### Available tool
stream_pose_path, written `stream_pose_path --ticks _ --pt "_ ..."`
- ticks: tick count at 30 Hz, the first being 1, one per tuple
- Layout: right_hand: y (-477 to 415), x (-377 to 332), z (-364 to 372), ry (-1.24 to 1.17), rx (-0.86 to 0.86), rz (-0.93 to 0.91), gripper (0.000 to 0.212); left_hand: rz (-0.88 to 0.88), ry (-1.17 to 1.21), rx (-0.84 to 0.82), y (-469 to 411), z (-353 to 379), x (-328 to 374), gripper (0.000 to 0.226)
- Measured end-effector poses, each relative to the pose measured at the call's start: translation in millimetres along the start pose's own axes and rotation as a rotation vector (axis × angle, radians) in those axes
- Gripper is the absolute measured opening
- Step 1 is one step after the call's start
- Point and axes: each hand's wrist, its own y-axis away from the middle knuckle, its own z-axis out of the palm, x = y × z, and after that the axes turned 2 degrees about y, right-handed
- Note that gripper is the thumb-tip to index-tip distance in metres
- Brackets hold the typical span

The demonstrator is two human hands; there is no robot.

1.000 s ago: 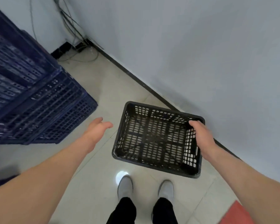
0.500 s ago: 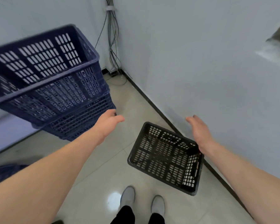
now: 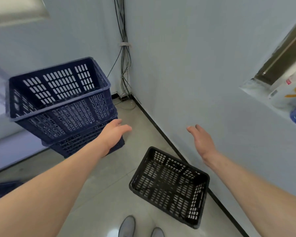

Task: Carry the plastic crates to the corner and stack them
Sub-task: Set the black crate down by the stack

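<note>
Head view: the black crate (image 3: pixel 169 186) sits on the floor (image 3: pixel 99 185) at lower centre, beside the right wall; the blue crate stack (image 3: pixel 61 106) stands at centre left; the left hand (image 3: pixel 114 134) and right hand (image 3: pixel 202 141) hang above with fingers loosely spread, holding nothing.

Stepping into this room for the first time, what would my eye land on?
Most striking is the stack of dark blue crates on the left, standing near the corner where a bundle of cables runs down the wall. Next comes the black crate, empty on the floor beside the right wall. In front of both, the left hand and right hand reach forward, open and holding nothing.
</note>
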Motion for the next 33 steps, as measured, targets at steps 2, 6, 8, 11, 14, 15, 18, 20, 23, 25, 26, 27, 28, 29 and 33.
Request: stream_pose_path --ticks 2,6,8,11,14,15,18,20,23,25,26,27,28,29,33 --pt "2 -4 -8 -0.010 0.002 -0.002 0.070 0.017 0.006 0.006 3 4 2 0.070" --pt "4 -6 -23 0.022 -0.002 -0.014 0.070 0.040 0.006 0.024 13 11 5 0.070" --pt "4 -6 -27 0.068 -0.014 -0.028 0.072 0.043 0.010 0.033 22 10 3 0.072" --pt "5 -11 -24 0.165 -0.070 -0.047 0.079 0.028 0.008 0.056 40 5 1 0.077" --pt "9 -26 -10 0.208 -0.131 -0.071 0.090 -0.010 0.016 0.101 58 -9 1 0.076" --pt "11 -32 -4 0.215 -0.150 -0.086 0.094 -0.032 0.029 0.112 63 -16 0 0.075" --pt "22 -54 20 0.246 -0.205 -0.145 0.102 -0.082 0.074 0.165 81 -40 -7 0.081" --pt "31 -70 39 0.263 -0.251 -0.186 0.098 -0.095 0.096 0.214 96 -59 -17 0.085" --pt "48 -92 72 0.291 -0.324 -0.258 0.078 -0.101 0.112 0.285 122 -92 -38 0.086" --pt "65 -107 94 0.322 -0.365 -0.254 0.073 -0.108 0.140 0.355 143 -115 -53 0.086" --pt "76 -115 106 0.331 -0.376 -0.246 0.077 -0.112 0.151 0.392 155 -128 -62 0.087" --pt "87 -123 118 0.345 -0.381 -0.251 0.084 -0.114 0.163 0.426 168 -141 -70 0.088" --pt "99 -130 131 0.357 -0.391 -0.267 0.088 -0.113 0.179 0.459 180 -154 -80 0.087" --pt "110 -137 145 0.369 -0.410 -0.292 0.085 -0.115 0.193 0.492 194 -168 -90 0.086" --pt "167 -160 208 0.397 -0.518 -0.361 0.069 -0.138 0.237 0.607 251 -229 -139 0.087"
